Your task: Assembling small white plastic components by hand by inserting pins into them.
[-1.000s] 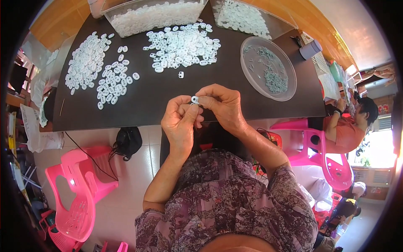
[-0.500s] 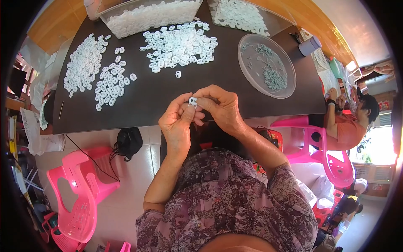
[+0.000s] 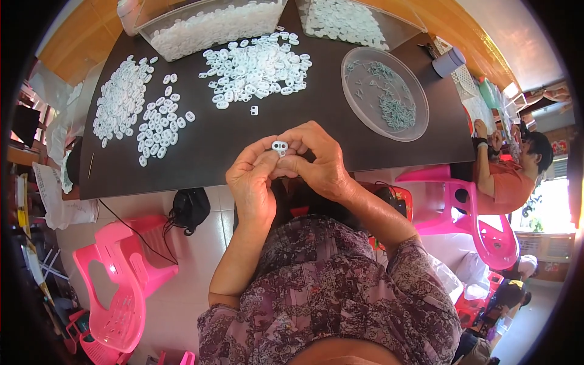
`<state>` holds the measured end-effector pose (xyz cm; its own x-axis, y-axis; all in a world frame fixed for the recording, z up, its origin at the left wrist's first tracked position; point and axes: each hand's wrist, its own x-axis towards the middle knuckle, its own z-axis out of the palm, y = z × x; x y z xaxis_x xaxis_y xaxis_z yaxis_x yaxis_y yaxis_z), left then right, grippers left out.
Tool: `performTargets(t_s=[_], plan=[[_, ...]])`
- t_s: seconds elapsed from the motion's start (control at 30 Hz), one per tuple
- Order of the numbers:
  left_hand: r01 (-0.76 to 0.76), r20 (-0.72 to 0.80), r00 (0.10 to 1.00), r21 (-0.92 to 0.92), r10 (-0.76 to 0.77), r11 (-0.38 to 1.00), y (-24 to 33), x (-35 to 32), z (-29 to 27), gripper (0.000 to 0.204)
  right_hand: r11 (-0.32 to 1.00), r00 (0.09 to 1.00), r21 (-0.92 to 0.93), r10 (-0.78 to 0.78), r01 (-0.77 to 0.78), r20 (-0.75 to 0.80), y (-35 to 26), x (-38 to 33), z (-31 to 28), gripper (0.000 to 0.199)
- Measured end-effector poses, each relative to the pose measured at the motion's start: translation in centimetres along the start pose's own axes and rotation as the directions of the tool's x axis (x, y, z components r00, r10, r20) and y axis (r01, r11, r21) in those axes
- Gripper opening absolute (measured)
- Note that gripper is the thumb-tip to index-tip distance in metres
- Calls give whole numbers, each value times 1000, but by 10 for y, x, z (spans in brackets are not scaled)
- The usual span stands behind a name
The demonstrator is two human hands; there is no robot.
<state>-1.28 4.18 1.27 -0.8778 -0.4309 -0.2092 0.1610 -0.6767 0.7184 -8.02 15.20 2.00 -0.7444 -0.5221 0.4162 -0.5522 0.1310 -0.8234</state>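
Your left hand (image 3: 252, 182) and right hand (image 3: 316, 161) are drawn together just in front of your chest, at the near edge of the dark matte worktop (image 3: 243, 143). Both are pinched on one small white plastic piece with two round holes (image 3: 280, 146), held between thumb tips and forefingers and raised a little above the worktop edge. It looks light, stiff and smooth, so it may well slip; the surest hold is on its rounded outer rim, leaving the two holes free.

Just beyond your hands, one more such white piece lies alone (image 3: 254, 110) on the bare worktop. Behind it spreads a loose heap of white plastic pieces (image 3: 255, 67), and to your left a second scatter of the same pieces (image 3: 143, 115), thinner and flatter.

To the right stands a round clear plastic dish (image 3: 359, 100) with small grey-green bits lying in it, too fine to make out. At the far edge are two clear rectangular plastic tubs: one (image 3: 207, 24) full of white pieces, the other (image 3: 359, 18) of paler ones.

Beside you on the left floor is a glossy pink plastic chair (image 3: 121, 286). At the right edge another person in an orange top (image 3: 511, 176) sits at a second pink chair.
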Motion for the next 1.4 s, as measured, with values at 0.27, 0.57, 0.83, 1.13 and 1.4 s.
performTargets(t_s=[0.27,0.57,0.83,1.13,1.4], plan=[[-66,37,997,102,62,993,-5,-2,-3,19,990,993,-82,-115,113,-15,7,-4,-3,25],[-254,124,966,257,229,933,-11,-3,-6,18,986,988,-83,-149,145,-45,7,-7,-5,27],[-424,170,905,336,389,841,-21,-5,-9,21,982,975,-26,-188,186,-120,3,-11,0,28],[-493,162,870,287,466,821,-26,-9,-10,21,960,944,-70,-280,271,-173,2,-10,5,27],[-503,130,863,289,488,814,-28,-8,-9,22,968,953,-52,-252,246,-170,3,-12,9,31]])
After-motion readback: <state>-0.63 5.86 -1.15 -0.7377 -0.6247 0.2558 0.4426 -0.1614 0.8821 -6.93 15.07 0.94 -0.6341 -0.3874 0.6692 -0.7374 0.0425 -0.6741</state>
